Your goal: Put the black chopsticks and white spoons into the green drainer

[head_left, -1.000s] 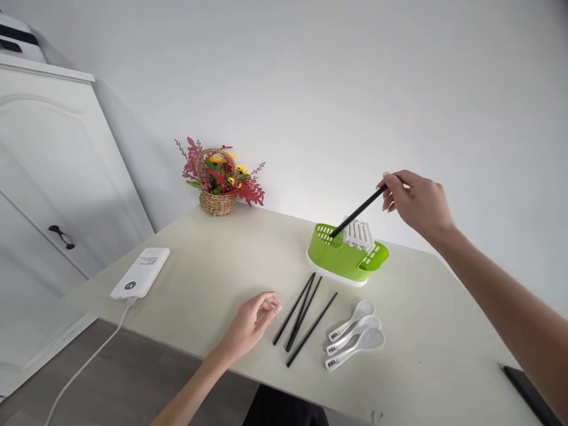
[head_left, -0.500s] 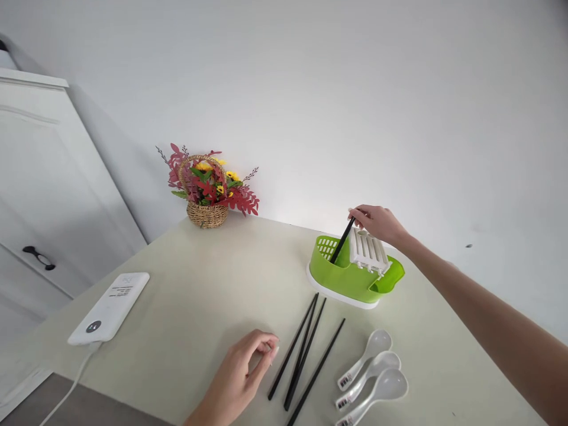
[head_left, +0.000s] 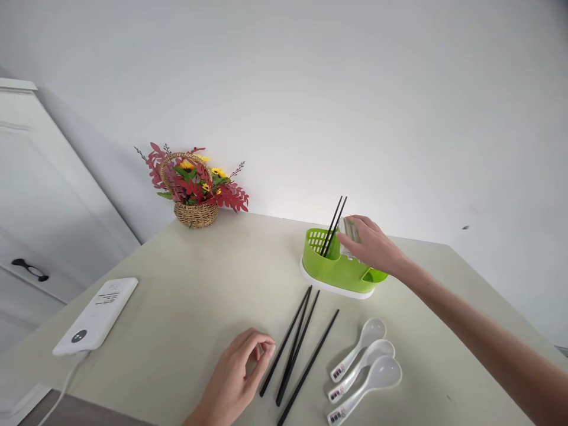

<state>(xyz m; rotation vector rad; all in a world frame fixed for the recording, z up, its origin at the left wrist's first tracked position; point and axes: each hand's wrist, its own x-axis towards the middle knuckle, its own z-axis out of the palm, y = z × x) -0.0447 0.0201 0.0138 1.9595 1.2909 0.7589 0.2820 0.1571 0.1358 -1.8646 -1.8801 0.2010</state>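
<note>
Two black chopsticks (head_left: 333, 226) stand leaning in the perforated left compartment of a green cutlery holder (head_left: 328, 275) with a white base. My right hand (head_left: 370, 241) is over the holder's white slatted rack (head_left: 348, 229), thumb and fingers apart, with nothing seen in it. Whether it touches the rack is unclear. On the table, several loose black chopsticks (head_left: 309, 367) lie side by side. Just left of them, my left hand (head_left: 242, 367) rests with fingers curled and thumb against fingertips, holding nothing visible. Three white spoons (head_left: 368, 381) lie to the right of the loose chopsticks.
A wicker basket of artificial flowers (head_left: 195, 214) stands at the back left by the wall. At the table's left lies a white power bank (head_left: 96, 316) with a cable (head_left: 66, 384). A white cabinet (head_left: 48, 195) stands beyond the left edge.
My right hand has let go of the chopsticks, which now stand in the holder, and has moved slightly down and right over the rack. The view has shifted a little; my left hand stays curled.
</note>
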